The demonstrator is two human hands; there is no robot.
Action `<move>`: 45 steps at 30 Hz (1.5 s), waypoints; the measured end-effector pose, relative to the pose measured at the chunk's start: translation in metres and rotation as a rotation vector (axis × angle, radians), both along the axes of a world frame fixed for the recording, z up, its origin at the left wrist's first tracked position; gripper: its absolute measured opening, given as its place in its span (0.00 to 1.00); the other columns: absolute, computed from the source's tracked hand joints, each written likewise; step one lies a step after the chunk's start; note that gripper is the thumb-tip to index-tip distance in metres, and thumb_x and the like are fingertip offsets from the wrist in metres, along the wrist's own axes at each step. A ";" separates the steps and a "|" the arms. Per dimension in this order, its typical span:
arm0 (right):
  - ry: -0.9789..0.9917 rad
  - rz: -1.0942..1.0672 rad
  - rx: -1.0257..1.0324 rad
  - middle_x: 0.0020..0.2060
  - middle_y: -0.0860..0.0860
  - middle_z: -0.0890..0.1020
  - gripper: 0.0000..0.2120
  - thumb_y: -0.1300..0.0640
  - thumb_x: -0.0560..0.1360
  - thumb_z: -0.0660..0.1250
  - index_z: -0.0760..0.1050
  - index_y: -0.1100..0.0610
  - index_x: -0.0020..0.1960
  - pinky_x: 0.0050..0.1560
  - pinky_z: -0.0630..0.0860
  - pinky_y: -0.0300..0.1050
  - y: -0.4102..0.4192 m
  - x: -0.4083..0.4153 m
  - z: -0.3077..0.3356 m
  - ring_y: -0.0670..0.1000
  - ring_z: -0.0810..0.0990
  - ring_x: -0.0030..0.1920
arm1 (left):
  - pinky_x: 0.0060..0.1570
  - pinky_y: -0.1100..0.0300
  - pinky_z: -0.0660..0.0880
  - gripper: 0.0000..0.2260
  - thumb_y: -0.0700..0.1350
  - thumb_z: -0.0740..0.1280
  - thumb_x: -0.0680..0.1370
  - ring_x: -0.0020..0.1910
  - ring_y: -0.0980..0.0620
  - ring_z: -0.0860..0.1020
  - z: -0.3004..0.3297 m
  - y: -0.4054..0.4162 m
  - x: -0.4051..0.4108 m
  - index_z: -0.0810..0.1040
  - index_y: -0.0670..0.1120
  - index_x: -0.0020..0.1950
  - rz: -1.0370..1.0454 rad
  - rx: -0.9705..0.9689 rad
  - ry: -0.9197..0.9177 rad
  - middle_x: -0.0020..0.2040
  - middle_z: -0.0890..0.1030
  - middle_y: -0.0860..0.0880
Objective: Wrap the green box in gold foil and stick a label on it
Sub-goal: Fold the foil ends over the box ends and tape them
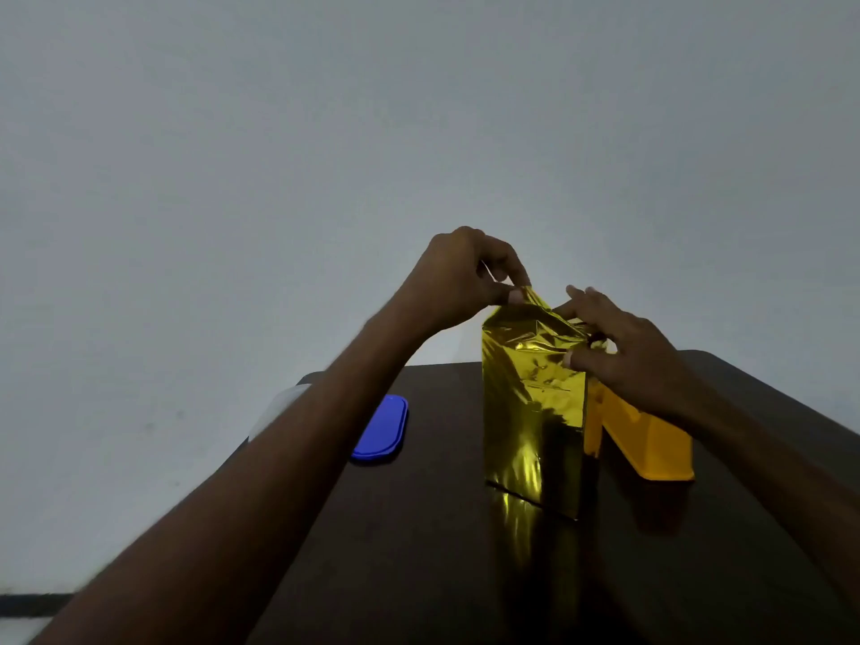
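A tall box stands upright on the dark table (419, 528), fully covered in shiny gold foil (533, 402); no green shows. My left hand (460, 277) pinches the foil's top corner flap between thumb and fingers, above the box's far left edge. At the top right edge, my right hand (623, 346) presses on the foil with the thumb on the front face and the fingers spread over the top. No label is in view.
A yellow plastic container (651, 444) lies just right of the wrapped box, touching or nearly so. A blue oval lid (381, 430) lies flat to the left. A white sheet (279, 407) hangs at the table's far left corner. A plain wall stands behind.
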State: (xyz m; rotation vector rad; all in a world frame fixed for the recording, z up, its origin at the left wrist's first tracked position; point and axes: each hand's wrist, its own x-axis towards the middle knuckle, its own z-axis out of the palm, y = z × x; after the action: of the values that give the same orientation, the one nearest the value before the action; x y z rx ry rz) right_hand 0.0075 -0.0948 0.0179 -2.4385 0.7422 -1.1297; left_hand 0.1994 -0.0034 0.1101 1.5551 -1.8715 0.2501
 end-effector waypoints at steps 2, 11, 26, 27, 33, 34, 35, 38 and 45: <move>-0.013 0.038 0.055 0.77 0.51 0.62 0.22 0.65 0.73 0.71 0.74 0.46 0.62 0.73 0.57 0.52 -0.006 0.000 0.000 0.51 0.54 0.79 | 0.43 0.65 0.74 0.04 0.46 0.77 0.71 0.42 0.59 0.79 0.004 -0.003 -0.002 0.85 0.50 0.44 -0.039 -0.019 0.011 0.40 0.83 0.55; -0.164 0.232 0.252 0.54 0.41 0.82 0.24 0.57 0.65 0.65 0.77 0.45 0.61 0.57 0.75 0.44 -0.016 -0.002 -0.002 0.40 0.78 0.56 | 0.52 0.53 0.79 0.02 0.44 0.74 0.74 0.45 0.53 0.83 0.003 -0.016 -0.005 0.85 0.48 0.44 -0.093 0.045 0.153 0.41 0.86 0.50; -0.298 0.315 0.297 0.33 0.52 0.69 0.17 0.52 0.81 0.61 0.72 0.65 0.41 0.44 0.66 0.50 -0.021 0.010 -0.001 0.50 0.69 0.38 | 0.49 0.56 0.78 0.04 0.43 0.71 0.77 0.43 0.54 0.81 -0.018 -0.049 0.001 0.84 0.44 0.46 -0.054 0.098 0.272 0.41 0.84 0.48; -0.301 0.308 0.300 0.34 0.52 0.71 0.16 0.53 0.82 0.62 0.74 0.63 0.42 0.46 0.67 0.51 -0.022 0.009 0.000 0.51 0.71 0.39 | 0.48 0.56 0.78 0.04 0.44 0.70 0.77 0.43 0.55 0.80 -0.020 -0.051 0.001 0.83 0.44 0.47 -0.046 0.111 0.272 0.41 0.84 0.49; -0.357 0.261 0.342 0.42 0.47 0.81 0.10 0.59 0.82 0.60 0.80 0.58 0.55 0.51 0.73 0.47 -0.025 0.013 -0.003 0.44 0.79 0.46 | 0.46 0.60 0.74 0.05 0.44 0.69 0.77 0.49 0.53 0.80 -0.029 -0.060 -0.002 0.82 0.45 0.48 0.012 0.104 0.229 0.47 0.84 0.48; -0.381 0.252 0.354 0.46 0.45 0.82 0.10 0.61 0.81 0.60 0.79 0.58 0.58 0.52 0.74 0.44 -0.024 0.014 -0.003 0.40 0.80 0.47 | 0.46 0.60 0.74 0.04 0.45 0.70 0.77 0.48 0.53 0.80 -0.031 -0.061 -0.002 0.83 0.45 0.47 0.021 0.092 0.220 0.46 0.84 0.49; -0.405 0.244 0.362 0.49 0.44 0.82 0.11 0.62 0.81 0.60 0.78 0.57 0.59 0.52 0.74 0.42 -0.023 0.015 -0.003 0.37 0.80 0.48 | 0.46 0.60 0.74 0.03 0.45 0.70 0.76 0.47 0.55 0.80 -0.034 -0.061 -0.001 0.83 0.46 0.46 0.025 0.082 0.221 0.45 0.84 0.50; -0.467 0.235 0.389 0.54 0.50 0.83 0.13 0.65 0.80 0.61 0.77 0.56 0.61 0.52 0.76 0.41 -0.023 0.016 -0.004 0.39 0.81 0.52 | 0.43 0.62 0.76 0.03 0.45 0.71 0.76 0.42 0.59 0.79 -0.041 -0.063 0.000 0.83 0.46 0.45 0.024 0.063 0.238 0.41 0.82 0.54; -0.493 0.259 0.415 0.53 0.53 0.85 0.13 0.68 0.79 0.61 0.79 0.59 0.59 0.53 0.79 0.46 -0.026 0.016 -0.002 0.47 0.82 0.56 | 0.36 0.66 0.78 0.04 0.44 0.75 0.73 0.34 0.61 0.80 -0.040 -0.061 0.005 0.86 0.44 0.43 0.014 0.166 0.378 0.39 0.85 0.50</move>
State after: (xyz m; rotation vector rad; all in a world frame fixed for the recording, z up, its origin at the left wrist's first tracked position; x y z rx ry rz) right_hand 0.0234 -0.1209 0.0155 -1.7533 0.4341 -1.2525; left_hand 0.2039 -0.0647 0.0696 1.5958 -1.6148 -0.1875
